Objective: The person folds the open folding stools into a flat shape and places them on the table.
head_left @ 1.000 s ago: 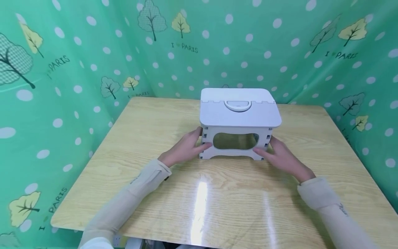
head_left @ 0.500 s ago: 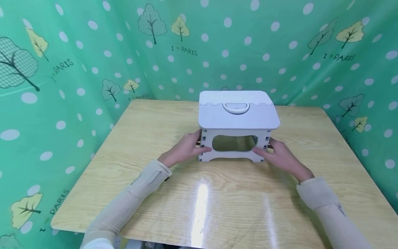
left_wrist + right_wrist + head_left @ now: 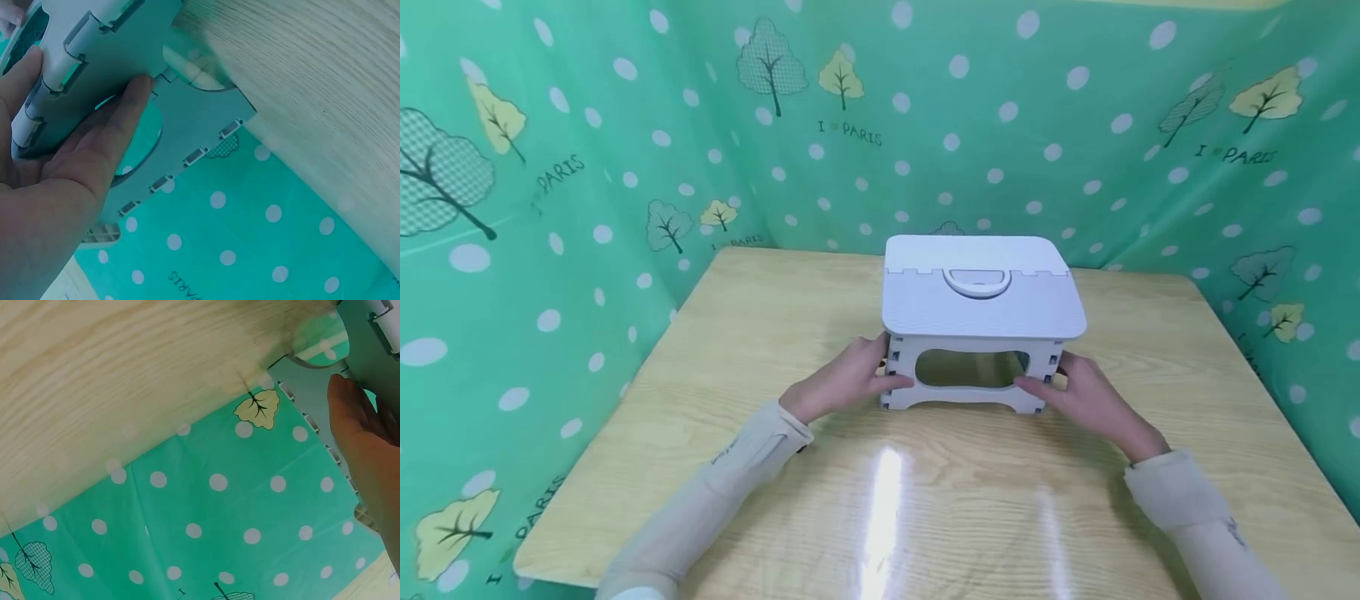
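A white folding step stool (image 3: 981, 308) stands unfolded on the wooden table, its carry handle (image 3: 977, 283) lying in the top. My left hand (image 3: 850, 377) holds its left side. The thumb lies on the front panel, and the other fingers (image 3: 128, 119) reach along the side panel in the left wrist view. On the right side, my right hand (image 3: 1090, 396) holds the stool likewise, thumb on the front panel beside the oval opening. The right wrist view shows the fingers (image 3: 350, 409) against the side panel; the thumb is hidden there.
The light wooden table (image 3: 760, 333) extends around the stool on every side. Behind it and along both sides hangs a green curtain (image 3: 820, 192) with white dots and printed trees. A bright reflection lies on the tabletop in front.
The head view has tilted up slightly, so table and stool sit lower in the picture. Both hands keep their places on the stool's sides.
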A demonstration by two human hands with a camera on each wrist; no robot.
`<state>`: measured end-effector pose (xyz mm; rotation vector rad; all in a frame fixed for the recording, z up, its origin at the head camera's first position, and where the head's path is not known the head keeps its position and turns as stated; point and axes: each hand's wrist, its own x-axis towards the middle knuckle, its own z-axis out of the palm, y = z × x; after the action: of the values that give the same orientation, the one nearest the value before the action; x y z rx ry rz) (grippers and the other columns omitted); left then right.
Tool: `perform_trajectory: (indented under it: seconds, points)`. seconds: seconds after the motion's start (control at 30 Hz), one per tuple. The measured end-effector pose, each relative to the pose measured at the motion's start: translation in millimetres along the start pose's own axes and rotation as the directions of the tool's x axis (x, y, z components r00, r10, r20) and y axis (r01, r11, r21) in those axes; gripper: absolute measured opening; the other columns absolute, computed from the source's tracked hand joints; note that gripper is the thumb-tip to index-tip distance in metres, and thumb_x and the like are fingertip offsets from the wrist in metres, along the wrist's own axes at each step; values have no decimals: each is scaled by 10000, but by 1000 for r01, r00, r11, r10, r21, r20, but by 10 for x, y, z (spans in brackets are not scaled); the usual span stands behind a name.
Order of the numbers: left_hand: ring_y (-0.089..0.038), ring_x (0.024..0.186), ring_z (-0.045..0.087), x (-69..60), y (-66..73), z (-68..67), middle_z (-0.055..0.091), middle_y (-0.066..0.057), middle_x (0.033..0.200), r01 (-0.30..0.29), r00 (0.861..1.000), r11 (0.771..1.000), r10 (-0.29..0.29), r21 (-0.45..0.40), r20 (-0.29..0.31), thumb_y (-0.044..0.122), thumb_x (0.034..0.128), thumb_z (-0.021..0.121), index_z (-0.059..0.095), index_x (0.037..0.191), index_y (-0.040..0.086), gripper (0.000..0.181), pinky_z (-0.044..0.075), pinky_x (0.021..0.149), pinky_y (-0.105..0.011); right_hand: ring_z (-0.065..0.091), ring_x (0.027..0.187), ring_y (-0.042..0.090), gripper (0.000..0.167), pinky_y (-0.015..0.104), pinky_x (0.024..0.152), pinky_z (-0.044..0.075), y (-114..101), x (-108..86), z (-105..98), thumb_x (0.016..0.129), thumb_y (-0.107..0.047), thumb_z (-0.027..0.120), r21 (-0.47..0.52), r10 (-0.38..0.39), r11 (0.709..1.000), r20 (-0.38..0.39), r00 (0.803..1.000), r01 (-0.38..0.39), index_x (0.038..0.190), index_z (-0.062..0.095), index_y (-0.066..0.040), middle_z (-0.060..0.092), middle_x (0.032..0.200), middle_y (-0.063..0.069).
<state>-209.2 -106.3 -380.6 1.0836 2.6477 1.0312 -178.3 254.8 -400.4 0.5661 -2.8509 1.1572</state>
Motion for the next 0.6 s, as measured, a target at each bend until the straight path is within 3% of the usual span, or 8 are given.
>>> perform_trajectory:
  seconds: [0.2,0.43,0.6]
  points:
    - [-39,942,655,15,34,-33,664,-23,1218,7,1000,1000,-7,-4,9,317,960,678,280,1519,131,711,550,808,-234,659,1008,231,484,336,797,548,21,-7,-14,945,-352,697,-6,-7,1000,-13,1000,7,1303,563,-55,704,1071,69]
    - [-37,985,653,15,-4,-19,666,-2,1214,18,1000,999,-17,-35,17,318,968,665,248,1533,159,719,538,802,-211,638,1101,284,566,491,894,534,35,-14,-17,933,-346,713,49,-1,999,-2,1000,1,1383,507,-73,672,1175,124]
    - [-43,988,653,-5,0,3,665,-1,1209,24,999,998,-21,-58,40,299,972,664,282,1506,156,672,544,803,-226,637,1106,283,569,422,882,544,51,-36,5,927,-347,719,91,19,996,19,1000,-20,1374,515,-61,670,1178,129]
